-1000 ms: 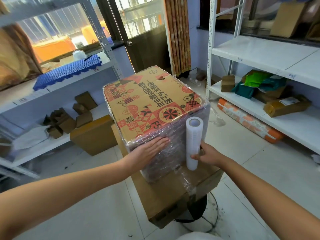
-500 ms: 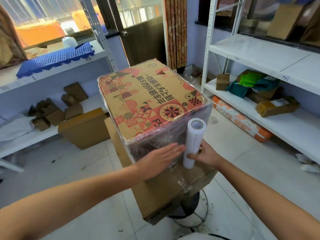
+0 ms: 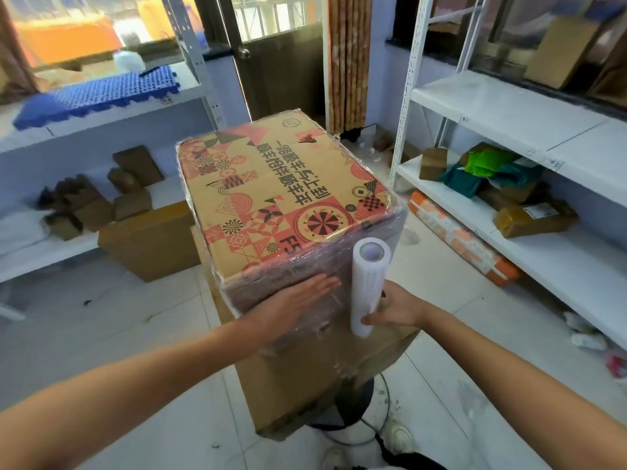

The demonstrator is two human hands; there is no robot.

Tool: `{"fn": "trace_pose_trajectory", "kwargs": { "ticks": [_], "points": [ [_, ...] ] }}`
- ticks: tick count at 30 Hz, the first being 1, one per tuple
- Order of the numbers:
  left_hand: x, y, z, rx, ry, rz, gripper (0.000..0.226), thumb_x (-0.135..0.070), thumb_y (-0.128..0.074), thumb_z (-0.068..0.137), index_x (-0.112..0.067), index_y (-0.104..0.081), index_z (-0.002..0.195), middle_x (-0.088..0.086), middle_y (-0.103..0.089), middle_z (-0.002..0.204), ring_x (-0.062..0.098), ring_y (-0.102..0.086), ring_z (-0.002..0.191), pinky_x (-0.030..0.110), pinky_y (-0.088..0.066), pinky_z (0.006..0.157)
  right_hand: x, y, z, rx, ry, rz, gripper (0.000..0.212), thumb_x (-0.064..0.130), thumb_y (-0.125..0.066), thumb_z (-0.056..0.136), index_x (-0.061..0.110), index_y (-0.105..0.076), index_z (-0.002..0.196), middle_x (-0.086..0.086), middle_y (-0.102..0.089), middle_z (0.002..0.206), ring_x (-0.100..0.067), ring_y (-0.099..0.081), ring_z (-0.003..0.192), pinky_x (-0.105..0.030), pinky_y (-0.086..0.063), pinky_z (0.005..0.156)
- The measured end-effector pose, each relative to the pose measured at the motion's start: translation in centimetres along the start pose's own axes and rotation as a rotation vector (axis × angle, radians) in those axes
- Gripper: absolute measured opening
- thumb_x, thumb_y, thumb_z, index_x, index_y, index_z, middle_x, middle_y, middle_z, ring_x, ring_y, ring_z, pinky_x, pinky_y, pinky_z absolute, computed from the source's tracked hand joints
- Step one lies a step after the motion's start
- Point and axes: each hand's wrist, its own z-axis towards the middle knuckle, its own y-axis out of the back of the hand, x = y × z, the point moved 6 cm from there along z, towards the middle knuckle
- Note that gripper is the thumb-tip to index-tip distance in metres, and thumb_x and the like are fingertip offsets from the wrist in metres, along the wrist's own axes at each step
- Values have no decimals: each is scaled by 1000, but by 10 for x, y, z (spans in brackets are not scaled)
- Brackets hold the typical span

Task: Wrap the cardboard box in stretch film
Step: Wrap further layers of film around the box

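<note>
Film pressed flat near the corner of the box

Left hand [image 3: 294, 301] now lies further to the right on the near side of the printed orange-and-brown cardboard box [image 3: 271, 198] than one second ago, with its straight, flat fingers almost at the white upright roll of stretch film [image 3: 368, 286]. The right hand [image 3: 395, 305] grips the lower part of this roll, which stands at the near right corner of the box as before. I judge that the hand smooths the last layer of clear film [image 3: 325, 320] against the side, so the next turn around the box can start from this corner.

The printed box sits on top of a plain brown cardboard box [image 3: 315, 378], which stands on a dark round base [image 3: 353, 412] on the tiled floor. Film already covers the sides of the printed box; its top face looks mostly bare. What is inside the two boxes I cannot tell, as both are closed.

The white metal shelf [image 3: 509, 106] on the right carries small brown parcels and green and teal bags [image 3: 488, 164].
</note>
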Motion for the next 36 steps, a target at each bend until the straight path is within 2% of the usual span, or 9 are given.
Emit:
{"fn": "trace_pose_trajectory", "kwargs": {
  "ticks": [2, 6, 10, 14, 18, 23, 26, 32, 36],
  "points": [
    [1, -4, -2, 14, 19, -61, 96, -40, -34, 98, 27, 28, 124, 43, 33, 136, 53, 27, 131, 58, 20, 107, -4, 2, 1, 32, -1, -34, 63, 23, -79, 76, 27, -39, 125, 6, -50, 118, -14, -51, 111, -18, -43, 87],
    [10, -1, -11, 9, 55, -85, 93, -42, -33, 98, 16, 31, 132, 35, 37, 138, 47, 30, 130, 53, 19, 107, -10, 5, 3, 38, -22, -97, 76, 45, -81, 69, 31, -37, 128, 13, -47, 120, -12, -51, 114, -30, -44, 99],
    [9, -7, -19, 12, 48, -57, 91, -45, -29, 97, 15, 27, 135, 34, 37, 140, 49, 36, 129, 60, 28, 103, -12, 14, 4, -65, -37, -49, 93, 69, -78, 53, 29, -38, 127, 6, -53, 125, -19, -55, 115, -36, -48, 99],
    [15, -6, -20, 23, 65, 2, 81, -42, -22, 97, 10, 22, 141, 27, 29, 149, 41, 28, 137, 54, 23, 109, -8, 35, 3, -230, -11, -162, 83, 54, -77, 68, 30, -32, 134, 4, -57, 126, -21, -59, 110, -38, -51, 92],
    [15, 0, -13, 47, 88, 25, 74, -40, -15, 97, 7, 19, 144, 24, 25, 152, 40, 26, 138, 54, 22, 110, -18, 39, 5, -315, -24, -170, 77, 64, -75, 63, 35, -37, 124, 10, -60, 114, -16, -61, 98, -36, -55, 83],
    [11, 16, 0, 90, 123, -27, 78, -35, -26, 97, 9, 20, 142, 29, 25, 150, 45, 27, 136, 59, 25, 105, -31, 42, 13, -149, 7, 11, 62, 55, -73, 68, 28, -42, 115, 12, -54, 99, -15, -57, 96, -34, -52, 85],
    [21, 34, 12, 25, 142, -63, 76, -23, -25, 92, 14, 22, 138, 30, 20, 150, 46, 26, 136, 57, 24, 107, -43, 48, 10, -68, 29, -63, 69, 48, -74, 73, 29, -38, 129, 11, -52, 105, -16, -56, 102, -27, -46, 82],
    [42, 33, 18, -78, 82, -34, 63, -20, -29, 95, 2, -5, 149, 22, 3, 156, 38, 15, 142, 50, 16, 114, -55, 58, 7, -37, 80, -142, 63, 53, -79, 64, 30, -51, 116, 6, -61, 105, -15, -59, 97, -31, -53, 80],
    [39, 34, 10, -63, 112, -75, 53, -12, -3, 98, 2, 1, 149, 20, 5, 157, 32, 10, 144, 45, 9, 117, -44, 64, 9, -67, 147, -199, 65, 51, -78, 66, 27, -48, 119, 9, -56, 98, -15, -58, 91, -27, -48, 71]
  ]
}}
